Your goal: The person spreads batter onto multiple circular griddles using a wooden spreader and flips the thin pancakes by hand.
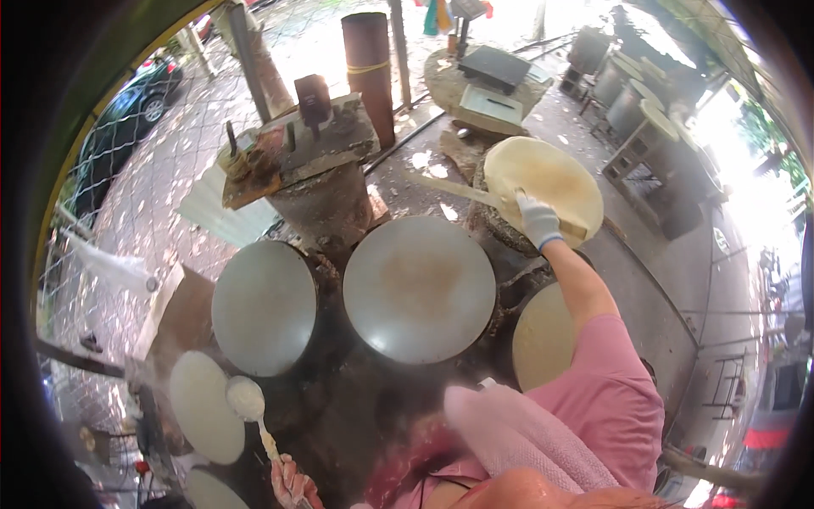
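My left hand (294, 483), smeared with batter, grips the handle of a ladle (245, 398) at the lower left. Pale batter coats the ladle's bowl, which is beside a round of white batter (206, 413) on a griddle. My right hand (539, 219), in a white knit glove, holds a long flat wooden stick (455, 188) across a large round flatbread (540, 167). That flatbread, browned in its middle, lies on a round support at the upper right. Two bare round griddles, one left (264, 308) and one central (420, 289), stand before me. A pale round (540, 334) covers another griddle, partly hidden by my right arm.
Beyond the griddles stands a cluttered block (324, 153) and a rusty metal pipe (369, 76). Farther off, a round table (439, 76) bears a dark box and a notebook. Several large pots (629, 102) line the upper right. Wire fencing (114, 210) runs along the left.
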A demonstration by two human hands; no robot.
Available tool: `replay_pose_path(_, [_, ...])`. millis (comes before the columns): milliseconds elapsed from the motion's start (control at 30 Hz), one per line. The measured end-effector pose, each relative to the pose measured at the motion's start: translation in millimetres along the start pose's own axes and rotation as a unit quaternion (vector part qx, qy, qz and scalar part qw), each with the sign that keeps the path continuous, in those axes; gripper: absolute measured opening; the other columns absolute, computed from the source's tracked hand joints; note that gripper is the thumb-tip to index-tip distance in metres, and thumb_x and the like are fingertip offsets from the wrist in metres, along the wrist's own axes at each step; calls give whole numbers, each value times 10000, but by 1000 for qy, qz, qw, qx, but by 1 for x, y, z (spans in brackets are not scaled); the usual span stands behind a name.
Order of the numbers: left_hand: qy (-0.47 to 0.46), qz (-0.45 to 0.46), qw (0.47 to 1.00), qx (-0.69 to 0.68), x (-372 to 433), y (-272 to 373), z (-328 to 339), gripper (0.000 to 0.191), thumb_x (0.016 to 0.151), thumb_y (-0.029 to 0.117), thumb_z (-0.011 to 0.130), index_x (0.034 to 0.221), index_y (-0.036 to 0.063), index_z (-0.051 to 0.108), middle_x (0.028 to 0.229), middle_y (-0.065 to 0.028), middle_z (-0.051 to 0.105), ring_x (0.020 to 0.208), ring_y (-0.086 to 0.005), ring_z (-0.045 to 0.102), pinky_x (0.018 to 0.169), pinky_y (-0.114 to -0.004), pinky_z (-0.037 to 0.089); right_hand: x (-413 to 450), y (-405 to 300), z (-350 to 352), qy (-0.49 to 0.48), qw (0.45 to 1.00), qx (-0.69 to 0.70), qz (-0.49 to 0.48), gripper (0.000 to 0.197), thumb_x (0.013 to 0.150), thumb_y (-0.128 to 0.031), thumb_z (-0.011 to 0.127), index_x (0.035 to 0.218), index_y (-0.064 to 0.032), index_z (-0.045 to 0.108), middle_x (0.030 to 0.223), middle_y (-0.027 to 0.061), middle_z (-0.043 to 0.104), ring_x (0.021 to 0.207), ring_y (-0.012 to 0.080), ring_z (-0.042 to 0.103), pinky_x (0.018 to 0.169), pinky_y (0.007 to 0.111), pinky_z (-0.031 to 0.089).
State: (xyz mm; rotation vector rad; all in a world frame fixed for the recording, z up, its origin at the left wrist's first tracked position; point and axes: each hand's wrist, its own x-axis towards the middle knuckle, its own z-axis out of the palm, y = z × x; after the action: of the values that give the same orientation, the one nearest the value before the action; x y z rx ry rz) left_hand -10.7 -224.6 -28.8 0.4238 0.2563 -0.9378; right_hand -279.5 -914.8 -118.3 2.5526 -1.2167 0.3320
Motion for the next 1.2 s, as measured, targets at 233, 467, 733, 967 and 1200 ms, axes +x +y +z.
replay_pose_path(233, [181,230,950,-107,-114,-70,-8,312,1032,258,305,1036,-23,440,618,-4,392,332,-58,348,306,-205,311,-3,-18,3,40,988,144,-27,330,773,-96,545,1088,-82,640,985,205,658,894,384,629,791,460,507])
replay_pose_path(467, [66,276,951,-122,-227,-129,-53,324,1021,255,373,1056,-53,470,606,11,432,332,-81,382,332,-225,299,-128,-98,-50,-46,939,341,-24,448,893,-147,595,1327,-68,516,1221,166,612,1094,283,603,920,359,471])
replay_pose_path(733, [226,475,838,-146,-481,-248,-170,306,1006,255,435,1073,-34,512,591,23,399,352,-77,356,405,-221,343,-379,-317,-168,-327,748,488,-309,502,866,-27,617,1350,-94,503,1243,113,617,1025,162,630,890,277,470])
replay_pose_path(967, [843,132,333,401,-653,-330,-382,169,926,180,536,957,14,552,736,-193,620,594,-358,617,553,-465,494,-582,-387,-269,-462,668,427,-396,521,841,-1,647,1340,-47,505,1241,106,621,1017,116,617,867,243,478])
replay_pose_path(1200, [704,-76,364,604,-718,-312,-576,156,901,157,490,908,28,578,782,-173,643,766,-365,643,667,-480,508,-679,-392,-295,-584,671,292,-352,588,825,33,669,1372,-38,466,1275,34,592,1050,66,559,897,187,416])
